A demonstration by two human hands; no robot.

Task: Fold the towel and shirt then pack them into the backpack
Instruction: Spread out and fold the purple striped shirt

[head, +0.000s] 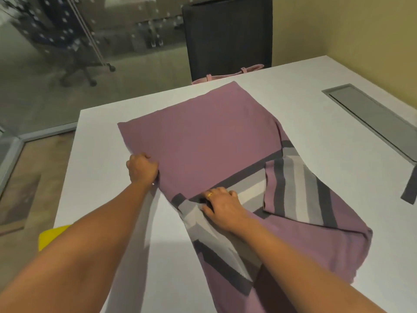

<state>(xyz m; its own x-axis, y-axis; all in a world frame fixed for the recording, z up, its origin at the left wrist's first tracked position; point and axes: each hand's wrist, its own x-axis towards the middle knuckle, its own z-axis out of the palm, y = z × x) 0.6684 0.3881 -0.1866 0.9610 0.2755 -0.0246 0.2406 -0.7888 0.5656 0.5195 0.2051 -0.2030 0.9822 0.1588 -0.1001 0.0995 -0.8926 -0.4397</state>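
A mauve towel with grey, white and dark stripes lies spread on the white table, its near part rumpled and folded over. My left hand grips the towel's left edge with curled fingers. My right hand pinches the striped band near the towel's middle; a gold ring shows on one finger. A pink bag peeks over the table's far edge, mostly hidden. No shirt is in view.
A dark office chair stands behind the table's far edge. A grey cable hatch is set into the table at right, with a dark strip near it. Something yellow shows at the table's left edge. Glass wall at left.
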